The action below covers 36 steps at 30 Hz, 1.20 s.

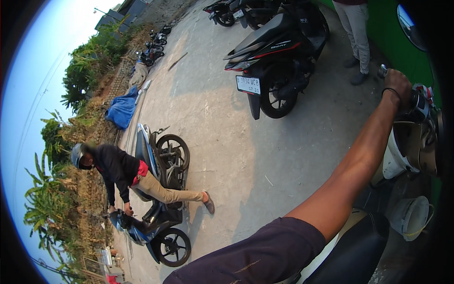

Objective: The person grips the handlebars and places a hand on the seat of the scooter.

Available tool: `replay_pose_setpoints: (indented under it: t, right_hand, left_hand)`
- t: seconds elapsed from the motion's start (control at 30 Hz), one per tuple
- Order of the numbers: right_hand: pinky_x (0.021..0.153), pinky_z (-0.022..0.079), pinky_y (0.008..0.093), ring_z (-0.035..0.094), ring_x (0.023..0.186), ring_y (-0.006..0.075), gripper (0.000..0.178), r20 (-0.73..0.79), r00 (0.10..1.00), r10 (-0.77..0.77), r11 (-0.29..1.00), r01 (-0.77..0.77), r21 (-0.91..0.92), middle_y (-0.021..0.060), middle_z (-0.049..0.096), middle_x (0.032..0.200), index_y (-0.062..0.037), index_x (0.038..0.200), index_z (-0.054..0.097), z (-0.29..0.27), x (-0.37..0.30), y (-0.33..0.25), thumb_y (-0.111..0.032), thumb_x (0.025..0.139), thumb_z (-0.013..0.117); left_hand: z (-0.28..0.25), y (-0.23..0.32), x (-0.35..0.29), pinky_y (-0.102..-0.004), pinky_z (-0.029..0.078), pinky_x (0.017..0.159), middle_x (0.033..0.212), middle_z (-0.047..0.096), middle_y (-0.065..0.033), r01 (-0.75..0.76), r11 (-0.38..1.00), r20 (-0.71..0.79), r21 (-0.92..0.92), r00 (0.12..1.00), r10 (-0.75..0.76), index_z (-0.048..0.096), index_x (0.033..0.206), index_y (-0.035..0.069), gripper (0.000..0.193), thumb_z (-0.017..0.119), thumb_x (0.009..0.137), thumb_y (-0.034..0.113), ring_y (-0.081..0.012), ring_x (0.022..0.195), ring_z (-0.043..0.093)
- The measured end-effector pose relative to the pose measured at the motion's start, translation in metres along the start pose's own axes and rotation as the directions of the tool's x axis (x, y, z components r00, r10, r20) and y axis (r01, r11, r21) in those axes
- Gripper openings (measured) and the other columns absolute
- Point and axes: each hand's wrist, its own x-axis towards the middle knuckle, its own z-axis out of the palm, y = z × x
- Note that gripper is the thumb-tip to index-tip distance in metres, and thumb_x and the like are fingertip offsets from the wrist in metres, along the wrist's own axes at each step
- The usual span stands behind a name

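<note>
My left hand (398,85) is closed around the handlebar grip (384,71) of a scooter. A dark band circles the wrist, and the bare forearm reaches up from a dark short sleeve. Right of the hand are the handlebar switches and controls (420,106); a round mirror (410,26) rises above. Below the bars are the scooter's pale front panels (397,156). Its black seat (352,251) lies under my arm at the lower right. Near the footwell is a white bucket (409,215) with a yellowish handle; what it rests on is unclear. My right hand is out of view.
A black scooter with red trim (279,57) is parked ahead on the concrete (222,118). At left, a helmeted person (120,168) straddles a blue motorcycle (161,208). Someone in light trousers (354,33) stands by a green wall (392,42). A blue tarp (123,109) lies beside a planted bank.
</note>
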Motion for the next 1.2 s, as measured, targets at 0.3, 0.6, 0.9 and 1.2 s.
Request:
replay_pose_setpoints:
  t: [0.3, 0.6, 0.9, 1.2]
  right_hand:
    - [0.085, 0.054, 0.0358, 0.064, 0.099, 0.0236, 0.029, -0.079, 0.997, 0.002, 0.999, 0.001, 0.039, 0.0087, 0.067, 0.108, -0.0094, 0.102, 0.070, 0.006, -0.020, 0.003, -0.015, 0.074, 0.075]
    - [0.083, 0.053, 0.0369, 0.064, 0.095, 0.0248, 0.032, -0.061, 0.998, -0.022, 0.999, 0.024, 0.034, 0.0099, 0.067, 0.106, -0.0080, 0.103, 0.069, 0.012, -0.018, 0.033, -0.016, 0.073, 0.075]
    - [0.080, 0.052, 0.0381, 0.064, 0.092, 0.0259, 0.035, -0.011, 0.988, -0.151, 0.966, 0.150, 0.211, 0.0110, 0.068, 0.103, -0.0066, 0.105, 0.068, 0.036, -0.034, 0.109, -0.017, 0.072, 0.075]
    - [0.078, 0.051, 0.0392, 0.064, 0.089, 0.0271, 0.038, -0.010, 0.975, -0.222, 0.883, 0.205, 0.423, 0.0122, 0.068, 0.100, -0.0052, 0.106, 0.067, 0.080, -0.090, 0.271, -0.018, 0.072, 0.074]
  left_hand:
    - [-0.023, -0.004, -0.023, -0.0288, 0.049, 0.078, 0.094, 0.072, -0.0013, 0.068, 0.997, -0.148, 0.020, 0.987, -0.065, 0.075, 0.092, 0.020, 0.039, 0.073, 0.064, 0.048, -0.0163, 0.094, 0.068]
    - [-0.066, 0.033, -0.041, -0.0295, 0.050, 0.077, 0.092, 0.072, -0.0042, 0.210, 0.974, -0.092, 0.089, 0.975, -0.202, 0.075, 0.092, 0.018, 0.036, 0.072, 0.065, 0.042, -0.0186, 0.092, 0.069]
    - [-0.019, 0.013, 0.015, -0.0337, 0.050, 0.083, 0.104, 0.067, -0.0115, -0.033, 0.990, -0.108, -0.139, 0.994, 0.018, 0.070, 0.102, 0.008, 0.049, 0.074, 0.060, 0.032, -0.0256, 0.103, 0.063]
    - [-0.026, 0.000, 0.017, -0.0333, 0.052, 0.082, 0.097, 0.070, -0.0071, 0.025, 0.996, -0.048, -0.088, 0.998, -0.029, 0.075, 0.087, 0.014, 0.040, 0.077, 0.055, 0.039, -0.0214, 0.097, 0.066]
